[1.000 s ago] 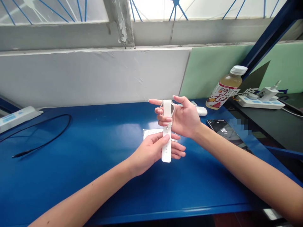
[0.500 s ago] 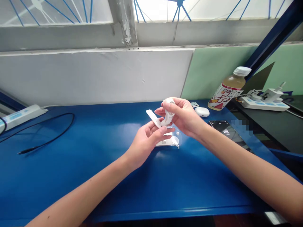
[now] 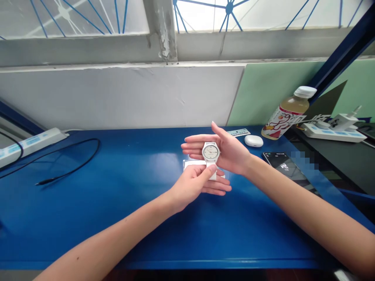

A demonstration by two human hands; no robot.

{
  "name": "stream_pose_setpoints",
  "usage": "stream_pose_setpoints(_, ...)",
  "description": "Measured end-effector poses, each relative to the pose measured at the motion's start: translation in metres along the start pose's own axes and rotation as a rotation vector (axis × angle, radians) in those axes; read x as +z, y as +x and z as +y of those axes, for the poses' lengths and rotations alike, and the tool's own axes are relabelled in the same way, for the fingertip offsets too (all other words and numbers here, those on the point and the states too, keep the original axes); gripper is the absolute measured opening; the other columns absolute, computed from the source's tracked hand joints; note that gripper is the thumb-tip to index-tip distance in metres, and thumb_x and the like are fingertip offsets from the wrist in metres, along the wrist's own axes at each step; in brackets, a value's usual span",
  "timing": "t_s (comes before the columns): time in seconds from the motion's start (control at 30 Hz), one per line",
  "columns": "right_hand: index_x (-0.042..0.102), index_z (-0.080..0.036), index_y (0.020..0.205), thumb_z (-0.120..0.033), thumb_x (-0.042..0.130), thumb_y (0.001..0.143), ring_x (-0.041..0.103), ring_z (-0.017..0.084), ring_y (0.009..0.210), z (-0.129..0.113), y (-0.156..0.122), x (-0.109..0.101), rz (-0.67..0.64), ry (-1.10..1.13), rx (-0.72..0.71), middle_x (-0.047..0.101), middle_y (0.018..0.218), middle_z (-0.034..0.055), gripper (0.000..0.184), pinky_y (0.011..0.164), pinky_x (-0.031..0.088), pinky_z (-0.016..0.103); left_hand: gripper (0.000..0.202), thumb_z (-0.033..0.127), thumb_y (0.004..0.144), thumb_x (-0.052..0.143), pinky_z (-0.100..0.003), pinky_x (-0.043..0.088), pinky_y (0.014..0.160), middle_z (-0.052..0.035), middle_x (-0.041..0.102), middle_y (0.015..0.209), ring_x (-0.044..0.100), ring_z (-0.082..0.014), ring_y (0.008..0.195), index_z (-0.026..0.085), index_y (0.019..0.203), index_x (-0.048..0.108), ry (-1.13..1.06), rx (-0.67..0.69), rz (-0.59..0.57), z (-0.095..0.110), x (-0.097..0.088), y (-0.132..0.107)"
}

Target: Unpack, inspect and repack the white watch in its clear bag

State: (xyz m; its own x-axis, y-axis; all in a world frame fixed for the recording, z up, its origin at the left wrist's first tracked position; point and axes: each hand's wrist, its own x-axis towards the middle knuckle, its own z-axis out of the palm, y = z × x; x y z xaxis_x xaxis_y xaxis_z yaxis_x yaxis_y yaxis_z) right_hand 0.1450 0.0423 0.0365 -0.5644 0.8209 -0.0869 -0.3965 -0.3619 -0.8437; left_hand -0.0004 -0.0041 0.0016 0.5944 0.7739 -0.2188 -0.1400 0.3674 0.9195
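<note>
A white wristwatch (image 3: 210,152) with a round pale dial faces me, lying against the flat palm of my right hand (image 3: 228,150), whose fingers are stretched out to the left. My left hand (image 3: 196,183) sits just below it, thumb and fingers pinched on the watch's lower strap. Behind both hands a small white packet (image 3: 190,164) lies on the blue table (image 3: 117,195); most of the packet is hidden.
A tilted drink bottle (image 3: 285,113), a white earbud case (image 3: 253,140), a small card (image 3: 238,132) and a dark phone (image 3: 283,162) lie at the right. White power strips (image 3: 334,132) (image 3: 32,142) sit at both sides, with a black cable (image 3: 70,164) at the left.
The watch was turned from strap-edge view to dial facing me. My right hand went from curled round the case to flat. My left hand took the lower strap again.
</note>
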Motion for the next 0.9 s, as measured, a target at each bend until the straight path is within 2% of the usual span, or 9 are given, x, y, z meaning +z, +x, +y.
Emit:
stream_pose_setpoints(0.1,0.071,-0.01,0.11,-0.061,0.023,0.098,0.068,0.025,0.108,-0.006,-0.003,0.001,-0.029,0.051,0.018,0.073,0.115,0.0161,0.071,0.102,0.046,0.041,0.048,0.053,0.089,0.064,-0.04,0.059,0.08,-0.0187,0.075,0.091,0.075,-0.0284,0.085,0.007,0.096,0.069,-0.011,0.005,0.018,0.0,-0.001,0.001)
stream_pose_setpoints(0.27,0.069,-0.01,0.113,-0.07,0.029,0.093,0.065,0.028,0.113,-0.007,-0.005,-0.002,-0.063,0.064,-0.023,0.07,0.121,0.0174,0.075,0.103,0.045,0.042,0.047,0.052,0.087,0.067,-0.036,0.06,0.074,-0.0186,0.075,0.091,0.075,-0.0279,0.083,0.007,0.098,0.067,-0.018,0.003,0.063,0.004,-0.001,0.001)
stream_pose_setpoints(0.47,0.064,-0.008,0.121,-0.075,0.029,0.089,0.061,0.031,0.12,-0.006,-0.007,-0.002,-0.093,0.064,-0.045,0.064,0.13,0.0187,0.082,0.107,0.043,0.045,0.05,0.055,0.086,0.067,-0.036,0.06,0.071,-0.0186,0.075,0.091,0.076,-0.0276,0.08,0.006,0.098,0.067,-0.017,-0.004,0.055,0.006,-0.002,-0.001)
stream_pose_setpoints(0.7,0.066,-0.016,0.121,-0.08,0.031,0.084,0.055,0.033,0.127,-0.007,-0.009,-0.001,-0.1,-0.093,-0.088,0.064,0.133,0.0147,0.082,0.107,0.043,0.05,0.048,0.053,0.09,0.064,-0.038,0.061,0.076,-0.0192,0.075,0.094,0.075,-0.0305,0.089,0.005,0.098,0.067,-0.001,0.012,0.061,0.006,-0.003,0.0)
stream_pose_setpoints(0.9,0.068,-0.025,0.12,-0.074,0.02,0.091,0.053,0.029,0.13,-0.013,-0.01,-0.002,-0.1,-0.277,-0.052,0.065,0.132,0.0069,0.075,0.107,0.043,0.044,0.043,0.048,0.094,0.059,-0.038,0.061,0.081,-0.0189,0.075,0.096,0.074,-0.0299,0.093,0.005,0.099,0.066,-0.008,0.028,0.071,0.006,-0.003,0.0)
